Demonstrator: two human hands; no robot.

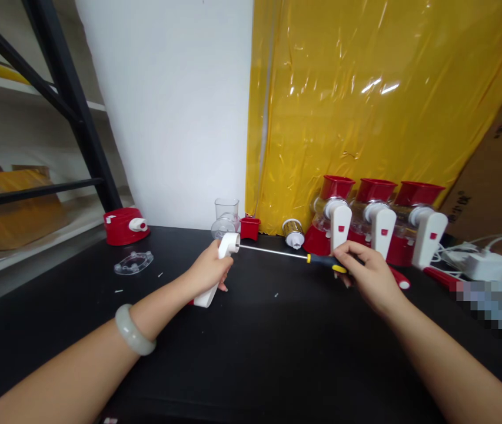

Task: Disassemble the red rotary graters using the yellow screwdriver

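Note:
My left hand (pixel 210 269) is closed around a white crank handle (pixel 225 244), whose round socket faces right. A red part shows at the handle's lower end. In my right hand (pixel 365 274) is a screwdriver (pixel 321 259) with a black and yellow grip, held near level. Its long metal shaft points left, and the tip reaches the handle's socket; whether it sits on a screw inside is hidden. Behind my left hand stand a clear plastic hopper (pixel 226 218) and a small red pusher (pixel 249 228).
Several red and white rotary graters (pixel 339 224) stand at the back right, beside white cables and an adapter (pixel 484 265). A grater drum (pixel 293 233) lies near the yellow-wrapped panel. At left are a red base (pixel 126 226), a clear ring (pixel 134 263) and small loose pieces (pixel 119 291).

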